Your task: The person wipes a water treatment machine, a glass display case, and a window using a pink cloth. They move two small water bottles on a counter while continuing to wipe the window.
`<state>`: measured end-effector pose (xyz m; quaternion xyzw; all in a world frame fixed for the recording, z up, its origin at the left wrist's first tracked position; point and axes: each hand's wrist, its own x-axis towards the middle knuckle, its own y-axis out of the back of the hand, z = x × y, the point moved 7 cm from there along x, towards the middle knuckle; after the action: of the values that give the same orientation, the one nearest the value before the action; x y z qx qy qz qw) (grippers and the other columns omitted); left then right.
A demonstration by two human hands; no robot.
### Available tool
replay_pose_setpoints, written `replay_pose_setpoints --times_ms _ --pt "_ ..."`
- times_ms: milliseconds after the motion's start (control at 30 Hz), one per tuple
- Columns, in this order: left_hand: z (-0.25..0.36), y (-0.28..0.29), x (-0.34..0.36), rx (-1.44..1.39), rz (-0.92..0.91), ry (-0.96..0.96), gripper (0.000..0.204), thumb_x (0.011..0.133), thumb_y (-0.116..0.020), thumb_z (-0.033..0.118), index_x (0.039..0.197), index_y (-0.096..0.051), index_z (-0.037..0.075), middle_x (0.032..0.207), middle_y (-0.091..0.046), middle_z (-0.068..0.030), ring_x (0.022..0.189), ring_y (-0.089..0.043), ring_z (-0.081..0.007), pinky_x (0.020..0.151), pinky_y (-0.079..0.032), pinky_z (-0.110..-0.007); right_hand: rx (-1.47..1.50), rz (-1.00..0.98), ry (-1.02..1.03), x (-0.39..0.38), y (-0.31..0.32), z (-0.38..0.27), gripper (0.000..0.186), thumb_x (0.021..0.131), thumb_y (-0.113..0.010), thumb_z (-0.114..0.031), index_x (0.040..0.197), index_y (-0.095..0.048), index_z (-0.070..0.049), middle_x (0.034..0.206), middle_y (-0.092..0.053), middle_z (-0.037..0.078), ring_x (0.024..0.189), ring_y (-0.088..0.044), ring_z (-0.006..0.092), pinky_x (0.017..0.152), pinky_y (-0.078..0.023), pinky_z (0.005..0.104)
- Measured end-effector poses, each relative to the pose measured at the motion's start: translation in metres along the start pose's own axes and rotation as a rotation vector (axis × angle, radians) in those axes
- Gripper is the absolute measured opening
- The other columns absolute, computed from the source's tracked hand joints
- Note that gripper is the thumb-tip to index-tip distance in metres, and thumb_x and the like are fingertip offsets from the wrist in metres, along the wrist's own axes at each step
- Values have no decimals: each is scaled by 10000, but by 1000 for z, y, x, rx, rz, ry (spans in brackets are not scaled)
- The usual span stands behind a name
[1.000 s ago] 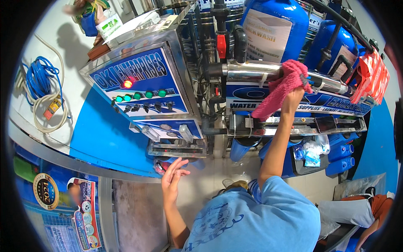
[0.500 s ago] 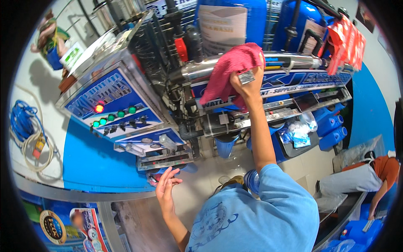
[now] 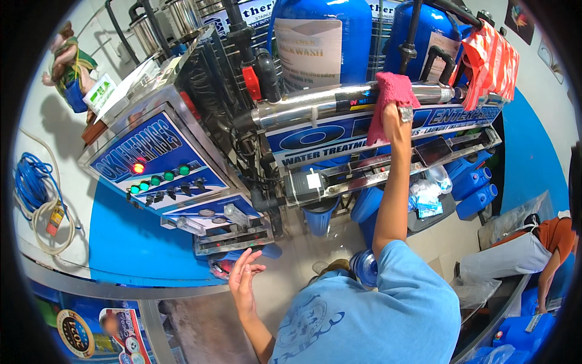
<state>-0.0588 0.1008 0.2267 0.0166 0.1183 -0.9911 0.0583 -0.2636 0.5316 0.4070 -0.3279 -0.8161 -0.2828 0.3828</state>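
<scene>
Shifted rightward: right hand (image 3: 397,118) raised, fingers gripping pink cloth (image 3: 388,100) | left hand (image 3: 244,282) spread, empty

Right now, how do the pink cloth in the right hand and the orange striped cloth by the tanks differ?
The pink cloth is plain and pressed by the right hand onto the steel tube; the orange striped cloth is patterned and hangs untouched over pipework. The pink one looks smaller and bunched, the orange one spread out. Both drape on the machine.

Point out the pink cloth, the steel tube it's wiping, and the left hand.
pink cloth (image 3: 388,100), head view, middle of the draped cloth.
steel tube (image 3: 315,106), head view, bare shiny barrel left of the cloth.
left hand (image 3: 244,280), head view, open palm.
</scene>
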Motion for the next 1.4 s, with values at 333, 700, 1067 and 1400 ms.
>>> replay_pose_setpoints --times_ms 333,700,1067,1400 --pt "12 -43 12 95 -144 -30 471 961 -562 257 1340 -523 -19 1226 -643 -169 892 -650 -175 849 -480 -305 468 242 -116 -90 60 74 504 967 -456 -306 1320 -518 47 1314 -570 174 1191 -556 270 1011 -444 384" --pt "-58 -119 13 325 -552 252 830 759 -845 246 1446 -408 85 1452 -448 -179 1372 -399 -267 1135 -303 -392 1670 -1011 -948 -255 -58 -97 589 956 -470 -395 1370 -475 24 1332 -552 155 1208 -543 263 1012 -447 381" --pt "-131 -19 7 124 52 321 381 900 -692 283 1156 -634 6 1015 -685 -52 922 -614 -127 823 -487 -280 1217 -1473 -769 -295 -78 -110 503 943 -502 -361 1311 -480 -18 1252 -574 125 1119 -577 259 971 -446 366" --pt "-177 -1 -23 -98 311 445 367 967 -604 288 1209 -602 11 988 -662 -30 812 -602 -98 699 -513 -262 377 -1976 -148 -424 -193 -88 274 940 -508 -256 853 -642 -34 914 -685 188 866 -662 278 708 -494 400"
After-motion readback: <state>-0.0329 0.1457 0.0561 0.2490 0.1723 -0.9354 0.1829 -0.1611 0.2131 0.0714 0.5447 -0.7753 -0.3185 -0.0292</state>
